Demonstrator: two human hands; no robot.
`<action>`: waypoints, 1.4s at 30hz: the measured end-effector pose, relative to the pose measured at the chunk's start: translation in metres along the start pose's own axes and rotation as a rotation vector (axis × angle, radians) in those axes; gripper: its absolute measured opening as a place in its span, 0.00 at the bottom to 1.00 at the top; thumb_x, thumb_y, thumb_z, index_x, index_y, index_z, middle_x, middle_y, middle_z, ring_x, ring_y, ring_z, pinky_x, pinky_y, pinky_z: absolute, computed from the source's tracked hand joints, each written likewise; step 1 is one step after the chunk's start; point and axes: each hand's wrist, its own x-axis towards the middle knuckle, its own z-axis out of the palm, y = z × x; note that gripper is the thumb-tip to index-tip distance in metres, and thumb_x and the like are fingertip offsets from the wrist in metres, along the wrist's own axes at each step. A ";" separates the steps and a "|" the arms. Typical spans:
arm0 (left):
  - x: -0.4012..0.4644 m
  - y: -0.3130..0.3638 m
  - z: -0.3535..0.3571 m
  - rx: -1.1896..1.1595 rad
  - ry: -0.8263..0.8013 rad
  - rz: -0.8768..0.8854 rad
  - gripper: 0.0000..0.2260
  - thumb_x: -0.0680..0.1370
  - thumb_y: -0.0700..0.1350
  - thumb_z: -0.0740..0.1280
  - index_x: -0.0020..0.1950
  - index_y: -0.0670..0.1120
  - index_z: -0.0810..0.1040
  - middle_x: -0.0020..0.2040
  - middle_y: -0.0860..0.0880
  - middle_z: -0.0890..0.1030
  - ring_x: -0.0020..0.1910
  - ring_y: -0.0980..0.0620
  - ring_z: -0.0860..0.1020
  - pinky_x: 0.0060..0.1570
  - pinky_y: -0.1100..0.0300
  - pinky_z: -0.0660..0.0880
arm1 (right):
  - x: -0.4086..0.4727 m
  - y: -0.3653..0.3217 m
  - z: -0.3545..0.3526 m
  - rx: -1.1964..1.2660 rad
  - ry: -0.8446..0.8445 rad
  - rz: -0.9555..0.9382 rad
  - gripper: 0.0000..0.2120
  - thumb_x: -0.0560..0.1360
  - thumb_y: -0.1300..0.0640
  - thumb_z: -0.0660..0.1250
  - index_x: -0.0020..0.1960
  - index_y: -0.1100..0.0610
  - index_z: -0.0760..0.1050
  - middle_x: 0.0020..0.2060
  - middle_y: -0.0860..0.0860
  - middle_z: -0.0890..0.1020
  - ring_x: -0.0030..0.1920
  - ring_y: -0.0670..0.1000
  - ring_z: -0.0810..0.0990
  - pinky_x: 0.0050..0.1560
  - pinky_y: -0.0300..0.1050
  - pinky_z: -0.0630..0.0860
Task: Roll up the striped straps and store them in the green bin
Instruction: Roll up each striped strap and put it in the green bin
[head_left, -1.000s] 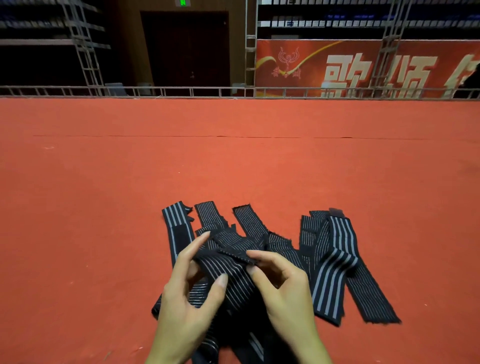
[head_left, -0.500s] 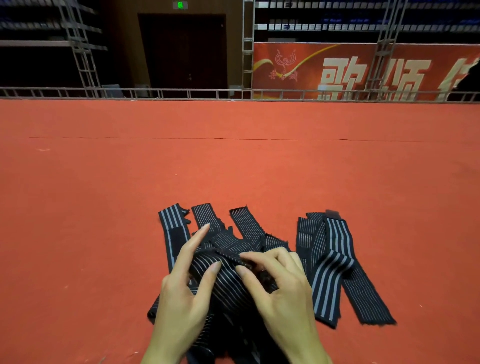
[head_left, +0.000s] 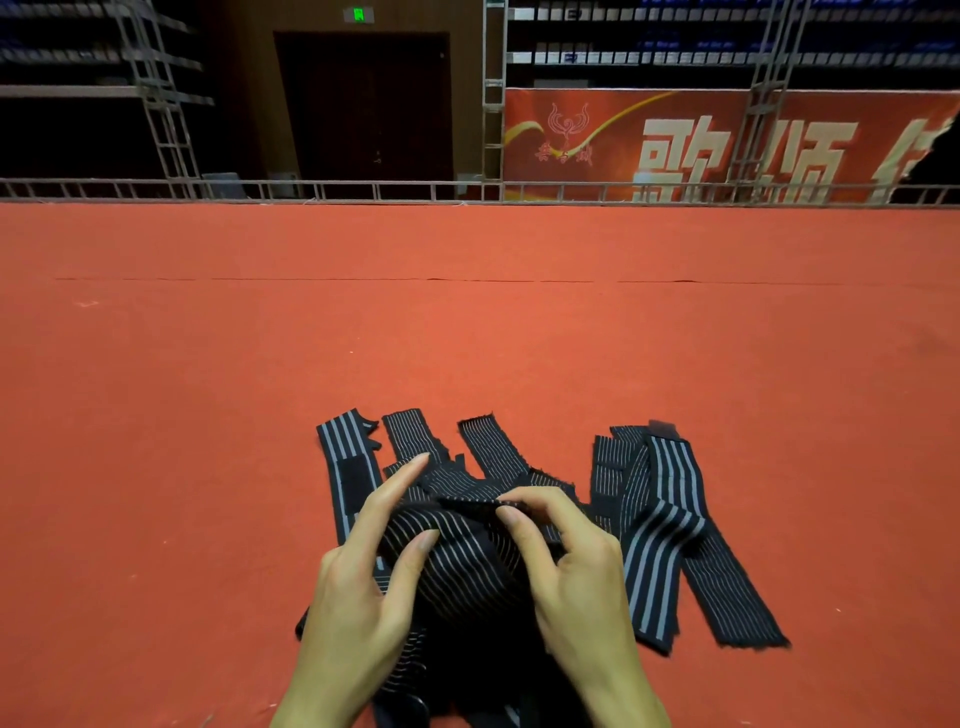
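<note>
One head-worn camera looks forward and down from close above the striped straps (head_left: 467, 551), across the red carpet (head_left: 208, 364) beyond them toward the far railing (head_left: 363, 189).

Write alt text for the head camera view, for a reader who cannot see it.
Two bare hands work on a dark striped strap over a red carpet: the left hand cups it while the right hand pinches its folded edge. More striped straps lie fanned out flat around them. No green bin is in view; a red banner and metal railing stand behind.
</note>
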 end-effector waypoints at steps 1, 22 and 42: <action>0.000 0.000 0.000 -0.005 0.007 0.006 0.30 0.83 0.44 0.70 0.80 0.69 0.68 0.77 0.68 0.73 0.50 0.27 0.76 0.42 0.76 0.71 | 0.000 -0.001 0.000 0.015 0.001 0.007 0.07 0.82 0.52 0.72 0.58 0.42 0.83 0.51 0.40 0.86 0.56 0.47 0.86 0.55 0.51 0.82; 0.004 0.003 -0.010 0.009 0.016 -0.007 0.30 0.82 0.46 0.69 0.80 0.69 0.67 0.74 0.68 0.76 0.41 0.33 0.82 0.39 0.44 0.81 | 0.004 0.014 -0.027 0.278 -0.090 0.022 0.20 0.79 0.69 0.73 0.65 0.50 0.85 0.59 0.50 0.86 0.62 0.54 0.84 0.64 0.44 0.79; 0.044 0.010 -0.048 -0.050 0.374 0.040 0.29 0.82 0.34 0.70 0.82 0.51 0.71 0.71 0.71 0.77 0.67 0.67 0.78 0.68 0.73 0.73 | 0.088 -0.007 -0.131 0.176 0.308 -0.145 0.24 0.79 0.69 0.73 0.72 0.53 0.79 0.64 0.49 0.85 0.63 0.47 0.84 0.66 0.43 0.80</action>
